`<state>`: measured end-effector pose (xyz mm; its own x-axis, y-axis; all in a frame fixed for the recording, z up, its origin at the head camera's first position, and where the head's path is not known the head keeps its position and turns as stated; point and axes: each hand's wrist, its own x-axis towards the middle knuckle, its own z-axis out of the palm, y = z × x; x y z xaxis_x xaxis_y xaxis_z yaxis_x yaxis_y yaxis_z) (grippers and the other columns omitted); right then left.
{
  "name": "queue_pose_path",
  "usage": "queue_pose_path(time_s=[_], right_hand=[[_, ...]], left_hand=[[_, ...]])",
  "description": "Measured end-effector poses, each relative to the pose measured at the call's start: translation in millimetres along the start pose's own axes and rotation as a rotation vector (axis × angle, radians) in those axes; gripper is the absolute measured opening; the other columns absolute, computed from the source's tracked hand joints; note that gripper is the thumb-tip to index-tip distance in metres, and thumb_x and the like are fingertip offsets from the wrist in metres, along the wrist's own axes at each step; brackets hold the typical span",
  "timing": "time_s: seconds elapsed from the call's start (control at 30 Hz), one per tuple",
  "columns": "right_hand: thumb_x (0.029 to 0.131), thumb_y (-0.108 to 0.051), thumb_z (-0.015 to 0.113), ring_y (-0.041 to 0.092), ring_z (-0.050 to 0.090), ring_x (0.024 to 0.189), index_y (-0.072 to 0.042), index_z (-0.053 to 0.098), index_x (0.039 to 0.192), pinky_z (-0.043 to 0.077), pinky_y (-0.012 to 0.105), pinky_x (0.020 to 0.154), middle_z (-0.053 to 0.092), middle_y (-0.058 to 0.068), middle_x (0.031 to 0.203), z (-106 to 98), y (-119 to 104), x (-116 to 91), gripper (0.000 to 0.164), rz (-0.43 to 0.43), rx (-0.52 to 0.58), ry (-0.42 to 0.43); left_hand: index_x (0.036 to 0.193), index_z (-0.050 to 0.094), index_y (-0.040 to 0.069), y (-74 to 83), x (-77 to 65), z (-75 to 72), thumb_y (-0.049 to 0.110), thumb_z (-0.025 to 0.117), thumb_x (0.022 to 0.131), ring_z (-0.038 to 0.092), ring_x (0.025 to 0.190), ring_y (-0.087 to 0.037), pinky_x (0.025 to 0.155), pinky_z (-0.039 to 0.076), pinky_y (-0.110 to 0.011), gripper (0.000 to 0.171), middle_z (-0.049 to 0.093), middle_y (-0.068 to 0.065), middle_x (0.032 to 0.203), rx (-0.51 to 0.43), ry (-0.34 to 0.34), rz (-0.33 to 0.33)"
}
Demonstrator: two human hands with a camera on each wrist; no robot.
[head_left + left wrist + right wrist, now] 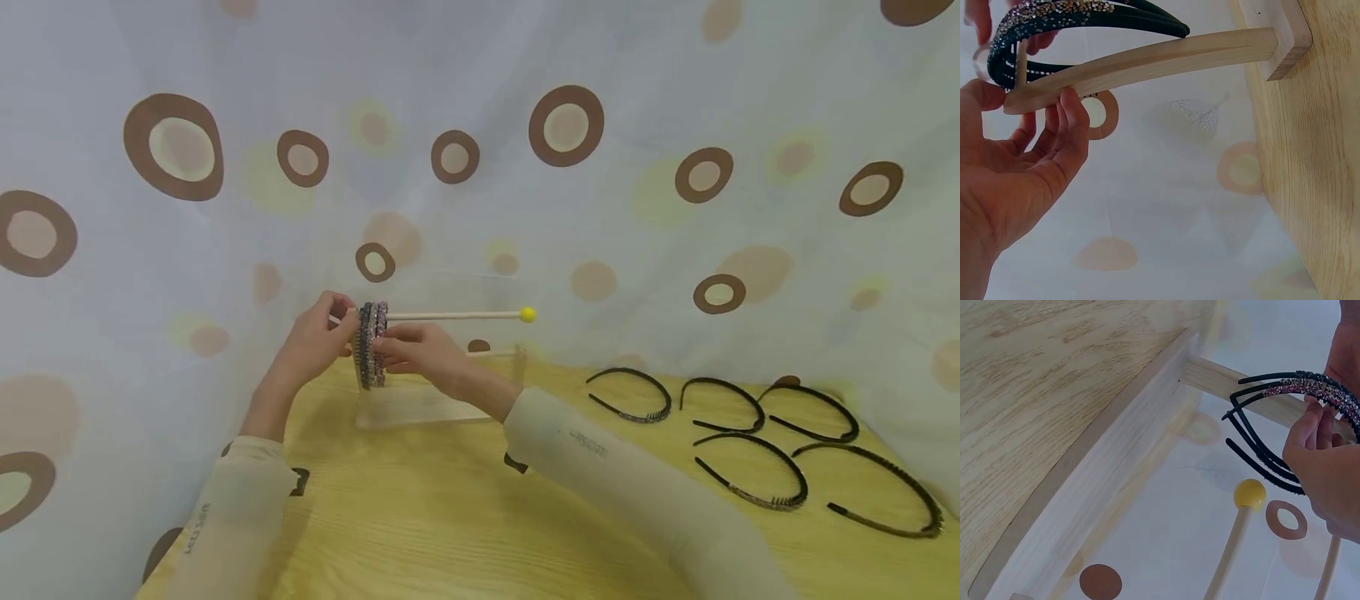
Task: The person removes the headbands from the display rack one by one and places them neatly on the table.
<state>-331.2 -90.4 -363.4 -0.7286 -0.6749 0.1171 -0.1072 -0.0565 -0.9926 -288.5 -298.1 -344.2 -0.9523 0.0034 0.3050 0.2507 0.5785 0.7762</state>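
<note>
A wooden stand [420, 408] carries horizontal rods, one of them [457, 316] tipped with a yellow ball [528, 314]. Several glittery dark headbands [372, 350] hang together at the rod's left end, close to the stand's upright [1166, 61]. My left hand [318, 337] grips the top of that upright, thumb and fingers on either side of the wood. With my right hand [427, 354] I pinch the outermost headband [1291, 389] at its sparkling part. Its open ends point down toward the stand's base in the right wrist view.
On the wooden table [420, 517], several more headbands [750, 471] lie apart at the right, some overlapping. A pale curtain [480, 217] with brown ring patterns rises behind and left of the table. Small dark patches [298, 482] show on the tabletop.
</note>
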Motion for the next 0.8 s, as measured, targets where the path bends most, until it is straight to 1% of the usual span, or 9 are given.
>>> queue_pose_path(time_s=[0.13,0.2,0.33,0.4,0.53,0.6,0.67,0.73,0.8], right_hand=[[0.100,-0.016,0.068,0.024,0.069,0.098,0.005,0.067,0.123,0.054,0.046,0.098,0.071,0.014,0.107,3,1,5,0.031,0.009,0.028,-0.014],[0.100,-0.013,0.068,0.023,0.069,0.098,0.005,0.067,0.121,0.055,0.045,0.097,0.071,0.013,0.107,3,2,5,0.028,0.003,0.038,-0.012],[0.097,-0.009,0.071,0.023,0.070,0.096,0.007,0.068,0.118,0.057,0.041,0.093,0.072,0.012,0.106,1,2,4,0.026,-0.037,0.046,0.000],[0.096,-0.008,0.072,0.024,0.070,0.097,0.007,0.068,0.119,0.057,0.041,0.093,0.072,0.012,0.107,-2,1,2,0.028,-0.046,0.039,0.009],[0.095,-0.010,0.073,0.026,0.071,0.098,0.005,0.068,0.120,0.057,0.041,0.094,0.072,0.012,0.109,-9,-5,-3,0.029,-0.054,-0.019,0.012],[0.096,-0.011,0.073,0.027,0.071,0.098,0.004,0.069,0.118,0.056,0.043,0.096,0.072,0.012,0.108,-12,-9,-6,0.028,-0.061,-0.053,0.005],[0.096,-0.013,0.073,0.027,0.071,0.096,0.003,0.070,0.117,0.056,0.042,0.095,0.073,0.012,0.107,-15,-14,-9,0.027,-0.075,-0.101,-0.004],[0.097,-0.016,0.073,0.027,0.071,0.095,0.002,0.071,0.115,0.056,0.043,0.095,0.073,0.014,0.107,-18,-18,-12,0.026,-0.092,-0.144,-0.010],[0.097,-0.020,0.072,0.026,0.071,0.095,-0.001,0.072,0.114,0.056,0.040,0.092,0.073,0.014,0.107,-21,-24,-17,0.025,-0.112,-0.190,-0.009]], left_hand=[[0.124,0.047,0.002,0.6,-0.9,-2.3,0.033,0.047,0.104,0.062,0.095,-0.032,0.078,0.062,-0.046,0.037,0.052,-0.018,0.116,-0.016,-0.002,0.002],[0.124,0.047,0.002,0.3,-0.7,-2.2,0.033,0.048,0.104,0.062,0.095,-0.032,0.079,0.062,-0.047,0.037,0.053,-0.018,0.117,-0.021,-0.003,0.001],[0.124,0.047,0.003,-1.0,0.2,-1.3,0.033,0.048,0.104,0.062,0.094,-0.032,0.077,0.062,-0.044,0.036,0.053,-0.018,0.116,-0.019,0.000,-0.004],[0.124,0.047,0.003,-1.0,0.5,-0.2,0.033,0.048,0.104,0.062,0.093,-0.032,0.076,0.062,-0.042,0.036,0.053,-0.017,0.116,-0.011,-0.003,-0.004],[0.124,0.046,0.004,-0.1,1.3,1.2,0.034,0.047,0.104,0.062,0.094,-0.032,0.079,0.062,-0.045,0.036,0.052,-0.017,0.116,-0.004,-0.009,-0.007],[0.124,0.046,0.004,0.5,1.6,1.3,0.034,0.047,0.104,0.062,0.094,-0.031,0.079,0.061,-0.046,0.037,0.051,-0.017,0.117,-0.002,-0.010,-0.008],[0.125,0.046,0.003,0.7,1.3,0.8,0.034,0.047,0.104,0.062,0.095,-0.032,0.081,0.061,-0.047,0.037,0.051,-0.018,0.117,-0.007,-0.011,-0.009],[0.125,0.046,0.003,0.4,0.9,0.1,0.033,0.047,0.104,0.062,0.095,-0.032,0.080,0.061,-0.045,0.037,0.051,-0.018,0.118,-0.006,-0.012,-0.009],[0.126,0.046,0.002,0.2,0.2,-0.9,0.033,0.047,0.104,0.062,0.096,-0.033,0.080,0.061,-0.045,0.038,0.051,-0.018,0.118,-0.006,-0.013,-0.009]])
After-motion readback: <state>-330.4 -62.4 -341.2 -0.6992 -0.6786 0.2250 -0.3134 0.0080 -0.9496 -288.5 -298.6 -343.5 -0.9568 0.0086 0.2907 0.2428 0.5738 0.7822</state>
